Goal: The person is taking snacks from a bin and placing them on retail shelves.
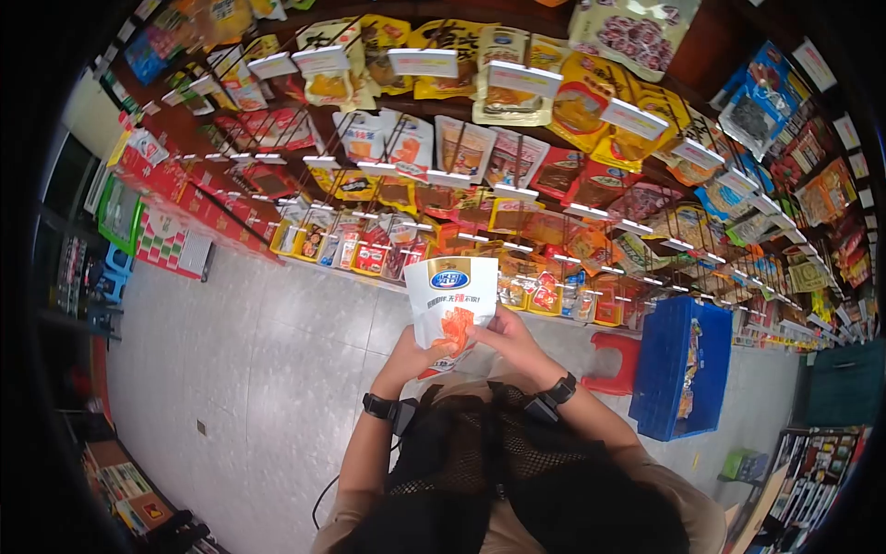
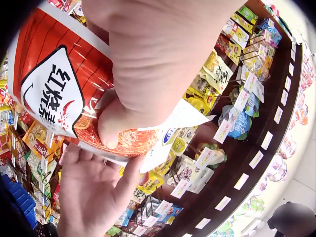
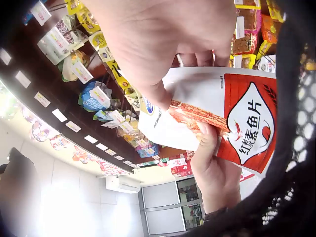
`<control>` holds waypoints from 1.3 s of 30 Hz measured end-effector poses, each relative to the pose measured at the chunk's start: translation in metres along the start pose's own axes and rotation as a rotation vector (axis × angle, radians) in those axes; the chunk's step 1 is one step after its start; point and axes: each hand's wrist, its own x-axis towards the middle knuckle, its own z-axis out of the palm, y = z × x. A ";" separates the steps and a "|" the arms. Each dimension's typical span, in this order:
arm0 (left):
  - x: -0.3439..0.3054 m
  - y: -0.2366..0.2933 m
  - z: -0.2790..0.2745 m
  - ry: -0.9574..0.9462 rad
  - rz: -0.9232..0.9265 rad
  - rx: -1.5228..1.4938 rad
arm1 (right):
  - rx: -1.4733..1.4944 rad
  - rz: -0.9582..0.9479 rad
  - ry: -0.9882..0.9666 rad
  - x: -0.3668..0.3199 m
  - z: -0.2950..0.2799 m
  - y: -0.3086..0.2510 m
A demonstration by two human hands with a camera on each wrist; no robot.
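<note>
A white and red snack bag [image 1: 429, 309] with a blue oval logo is held upright in front of the person's body. The left hand [image 1: 402, 358] grips its lower left side, thumb across the front. On the opposite edge, the right hand [image 1: 519, 340] pinches the bag with its thumb on the front and its fingers behind. Seen from the left wrist, the left thumb presses on the printed food picture beside the red lower panel [image 2: 54, 74]. The right wrist view shows the same bag [image 3: 197, 89] between both hands, with some fingers hidden behind it.
Shelves of hanging snack packets [image 1: 461, 148] with white price tags stretch across ahead. A blue basket [image 1: 678, 369] holding packets stands at the right, beside a red stool [image 1: 614, 363]. Grey floor tiles [image 1: 277, 369] lie to the left, with red boxes [image 1: 203, 212] beyond.
</note>
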 end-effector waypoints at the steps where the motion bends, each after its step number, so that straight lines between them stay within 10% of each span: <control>1: -0.004 0.001 -0.006 0.004 -0.020 0.010 | 0.017 -0.017 0.024 0.003 0.009 0.001; 39: -0.055 0.026 -0.055 0.082 -0.045 0.025 | -0.053 0.145 -0.051 0.030 0.068 0.015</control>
